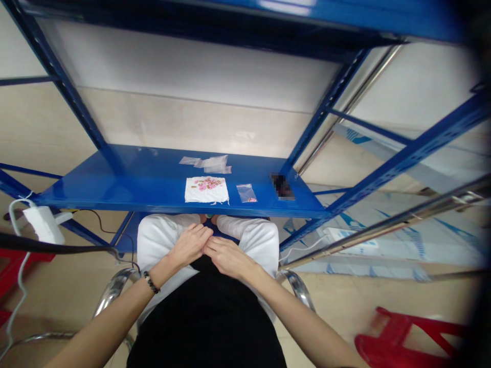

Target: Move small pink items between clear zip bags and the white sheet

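My left hand (192,242) and right hand (225,256) are curled and touching; I can't tell if they pinch anything. Pink bits (209,183) lie on a white cloth (194,196) on the blue shelf (148,186).

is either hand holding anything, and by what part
It cannot be told: the bare left hand and bare right hand meet at the fingers, which would hide anything small.

I see pink pieces (210,183) scattered on white cloth (194,196) beside a clear bag (243,191) near the front edge of the shelf (126,190).
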Demonstrator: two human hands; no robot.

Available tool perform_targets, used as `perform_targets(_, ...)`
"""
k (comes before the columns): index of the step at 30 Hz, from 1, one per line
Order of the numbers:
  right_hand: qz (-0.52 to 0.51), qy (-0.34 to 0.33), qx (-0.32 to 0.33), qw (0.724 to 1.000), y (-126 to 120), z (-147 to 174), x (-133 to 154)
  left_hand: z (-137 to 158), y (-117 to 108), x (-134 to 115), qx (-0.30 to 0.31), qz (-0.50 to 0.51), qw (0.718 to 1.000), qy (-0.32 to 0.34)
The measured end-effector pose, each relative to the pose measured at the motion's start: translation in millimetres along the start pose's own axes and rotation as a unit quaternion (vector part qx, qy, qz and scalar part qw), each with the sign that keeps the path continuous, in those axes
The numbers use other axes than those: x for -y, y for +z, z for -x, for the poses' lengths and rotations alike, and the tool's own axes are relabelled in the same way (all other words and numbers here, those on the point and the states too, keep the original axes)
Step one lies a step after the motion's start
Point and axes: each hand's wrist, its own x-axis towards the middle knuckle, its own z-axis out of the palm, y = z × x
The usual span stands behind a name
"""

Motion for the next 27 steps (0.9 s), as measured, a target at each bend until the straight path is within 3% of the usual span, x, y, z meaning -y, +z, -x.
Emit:
perform_targets(4, -0.037, -0.029, -0.072, 0.996, -6.3, 0.6, -3.8, -6.6, -4.8, 14.6, 0.004, 0.094, 0.995, -0.03)
perform_targets(7, -0.093, -0.015, -0.188, 0.978, -22.2, -8.9, -19.3, -19.8, -8.4, 21.8, -0.07, 0.236, 0.964, -0.098)
perform_targets(9, -0.119, 0.044, -0.262, 0.957, -38.0, -24.3, -41.4, -31.3, -8.7, 23.5, -0.129, 0.387, 0.9, -0.156)
perform_targets(11, -0.109, 0.127, -0.301, 0.939, -52.8, -46.0, -73.2, -41.3, -6.7, 24.3, -0.141, 0.552, 0.795, -0.211)
perform_targets(13, -0.067, 0.198, -0.274, 0.939, -61.9, -69.7, -110.4, -46.2, -3.9, 25.5, -0.104, 0.673, 0.689, -0.249)
perform_targets(14, -0.046, 0.22, -0.244, 0.943, -63.6, -80.5, -128.7, -46.2, -2.9, 26.2, -0.082, 0.708, 0.651, -0.259)
perform_targets(16, -0.007, 0.263, -0.187, 0.946, -61.7, -97.4, -160.2, -42.2, -3.2, 27.1, -0.061, 0.743, 0.612, -0.265)
perform_targets(20, 0.053, 0.297, -0.163, 0.939, -47.4, -109.6, -190.0, -29.5, -12.2, 24.8, -0.091, 0.748, 0.609, -0.248)
perform_targets(27, 0.085, 0.306, -0.161, 0.935, -31.7, -106.1, -186.8, -29.4, -15.5, 21.0, -0.093, 0.692, 0.676, -0.237)
